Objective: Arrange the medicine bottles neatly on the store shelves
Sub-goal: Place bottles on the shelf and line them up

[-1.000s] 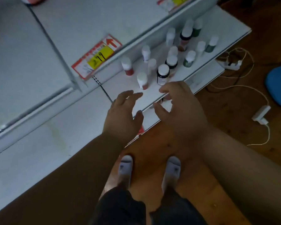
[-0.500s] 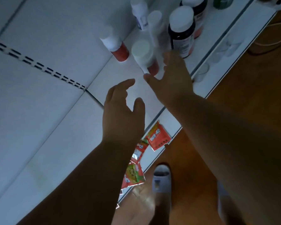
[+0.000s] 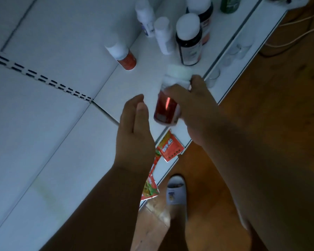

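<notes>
My right hand [image 3: 194, 107] grips a red bottle with a white cap [image 3: 166, 109], lifted off the white shelf [image 3: 143, 77] and tilted, its base toward me. My left hand [image 3: 134, 122] is open just left of the bottle, fingers straight, not touching it. On the shelf behind stand another red bottle with a white cap [image 3: 122, 54], a slim white bottle [image 3: 163, 36], a white bottle with a blue label [image 3: 145, 18], a dark bottle with a white cap [image 3: 188, 40], a second dark bottle [image 3: 202, 14] and a green bottle [image 3: 229, 4] at the top edge.
Red price tags [image 3: 169, 147] hang along the shelf's front edge. A lower white ledge [image 3: 243, 44] juts out at the right. White cables [image 3: 297, 20] lie on the wooden floor [image 3: 270, 87]. My slippered foot [image 3: 176, 192] stands below the shelf.
My right hand closed on the red bottle with the white cap and lifted it off the shelf toward me. My left hand stayed open beside it.
</notes>
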Demonstrator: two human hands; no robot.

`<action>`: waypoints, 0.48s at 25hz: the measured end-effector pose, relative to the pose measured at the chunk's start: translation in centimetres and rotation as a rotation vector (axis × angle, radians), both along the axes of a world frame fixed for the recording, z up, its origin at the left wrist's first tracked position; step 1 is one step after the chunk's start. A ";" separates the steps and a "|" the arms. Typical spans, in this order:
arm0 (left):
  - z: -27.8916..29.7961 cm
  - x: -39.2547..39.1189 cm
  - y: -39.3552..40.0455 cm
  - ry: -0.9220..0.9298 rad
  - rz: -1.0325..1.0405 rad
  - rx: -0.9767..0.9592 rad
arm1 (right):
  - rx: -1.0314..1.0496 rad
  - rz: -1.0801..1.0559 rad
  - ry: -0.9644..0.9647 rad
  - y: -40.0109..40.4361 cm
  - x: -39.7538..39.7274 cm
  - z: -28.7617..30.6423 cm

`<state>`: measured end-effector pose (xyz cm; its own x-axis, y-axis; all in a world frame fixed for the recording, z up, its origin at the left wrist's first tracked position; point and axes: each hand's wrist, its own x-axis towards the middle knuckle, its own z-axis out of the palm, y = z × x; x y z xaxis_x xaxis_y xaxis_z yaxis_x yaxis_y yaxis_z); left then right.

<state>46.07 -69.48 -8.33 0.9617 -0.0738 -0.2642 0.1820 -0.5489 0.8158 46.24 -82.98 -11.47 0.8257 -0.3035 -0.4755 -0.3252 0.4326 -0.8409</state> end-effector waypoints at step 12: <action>28.4 -16.3 -5.1 -0.016 -0.217 0.004 | -0.005 0.140 -0.064 -6.3 -15.2 32.3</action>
